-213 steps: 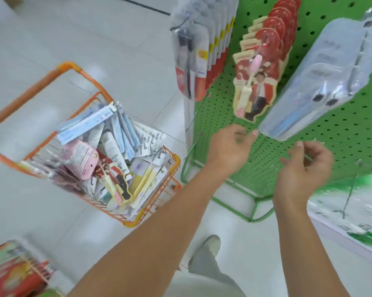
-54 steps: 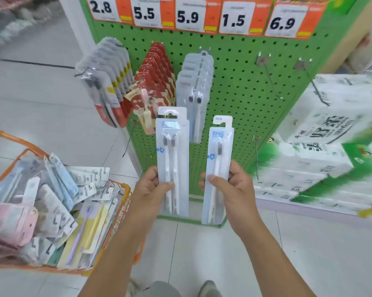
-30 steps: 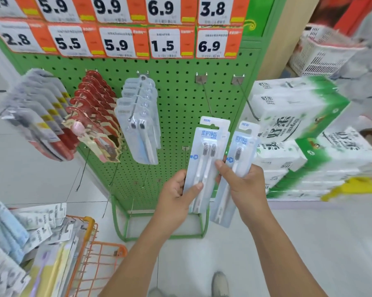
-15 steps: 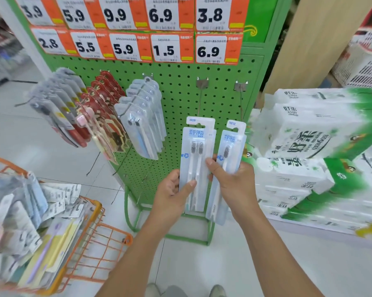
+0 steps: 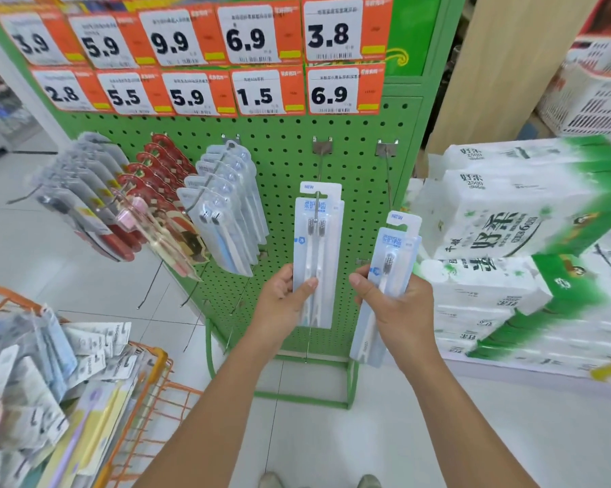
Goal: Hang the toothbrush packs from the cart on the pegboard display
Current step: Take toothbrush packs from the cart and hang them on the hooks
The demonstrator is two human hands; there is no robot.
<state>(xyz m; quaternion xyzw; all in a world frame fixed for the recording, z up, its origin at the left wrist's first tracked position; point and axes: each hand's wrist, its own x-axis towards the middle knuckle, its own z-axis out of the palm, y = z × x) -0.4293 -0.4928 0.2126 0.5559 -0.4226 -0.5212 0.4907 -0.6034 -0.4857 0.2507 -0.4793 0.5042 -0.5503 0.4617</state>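
Nearest, at lower left, stands the orange wire shopping cart (image 5: 149, 378), heaped with loose blister-carded toothbrush packs (image 5: 50, 375) in white, pale blue, pink and yellow.

Above the white tiled floor (image 5: 314, 434), the left hand (image 5: 284, 299) grips the lower part of a tall white-and-blue two-brush toothbrush pack (image 5: 317, 255), thumb across its front and fingers curled behind. The pack's hang slot sits on a long bare metal peg hook (image 5: 318, 199), whose tip shows through the card near the top. Just to the right, the right hand (image 5: 395, 304) holds a second white-and-blue toothbrush pack with a single brush (image 5: 390, 262), thumb on its left edge and fingers wrapped behind; this pack tilts slightly and hangs on nothing. Another bare hook (image 5: 388, 177) juts out above it.

Behind them rises the green perforated metal pegboard stand (image 5: 290, 160). On its left pegs hang a row of clear twin-brush packs (image 5: 226, 213), a row of red cartoon-printed packs (image 5: 156, 191) and a row of grey-and-red packs (image 5: 82, 199). Orange-and-white price tags (image 5: 198, 54) run across the top. To the right, green-and-white tissue bundles (image 5: 515, 248) are stacked
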